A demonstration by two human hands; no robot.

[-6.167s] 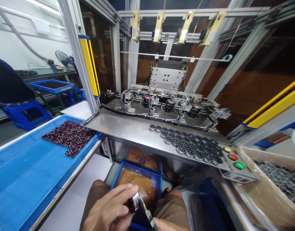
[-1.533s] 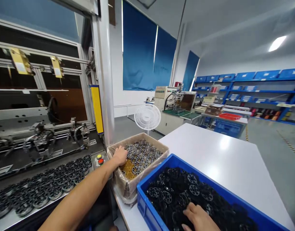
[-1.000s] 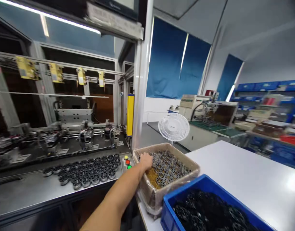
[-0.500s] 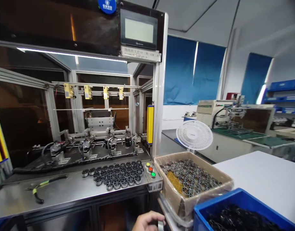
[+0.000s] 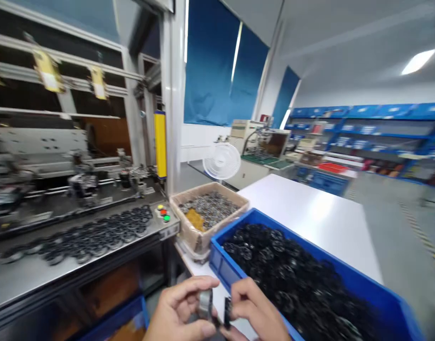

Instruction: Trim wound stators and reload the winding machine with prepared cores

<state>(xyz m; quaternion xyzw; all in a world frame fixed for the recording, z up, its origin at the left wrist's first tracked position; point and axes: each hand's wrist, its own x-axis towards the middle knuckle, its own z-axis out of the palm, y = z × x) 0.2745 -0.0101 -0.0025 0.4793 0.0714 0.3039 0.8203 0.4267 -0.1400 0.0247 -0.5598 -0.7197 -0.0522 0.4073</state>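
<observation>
My left hand [image 5: 183, 310] holds a silver, ring-shaped metal stator core [image 5: 205, 304] edgewise between thumb and fingers. Just to its right, my right hand [image 5: 254, 308] pinches a thin black plastic ring [image 5: 227, 311]. A small gap separates the two pieces, and blur hides their finer detail. Beside my right hand is a blue bin [image 5: 228, 272] with a heap of black plastic rings [image 5: 284, 270]. Beyond my hands a film-lined cardboard box [image 5: 189, 237] contains many grey metal cores [image 5: 213, 208] and a yellow patch.
On the left stands a machine bench [image 5: 22, 289] with rows of black-and-silver stators [image 5: 107, 232] and a button box [image 5: 164, 219] at its corner. A yellow light-curtain post [image 5: 160, 144] rises above it. A white fan [image 5: 222, 162] stands behind the box, near a white table [image 5: 309, 203].
My view has swung right and down. My right hand has come into view holding a black plastic ring, and my left hand with the metal core shows more fully beside it.
</observation>
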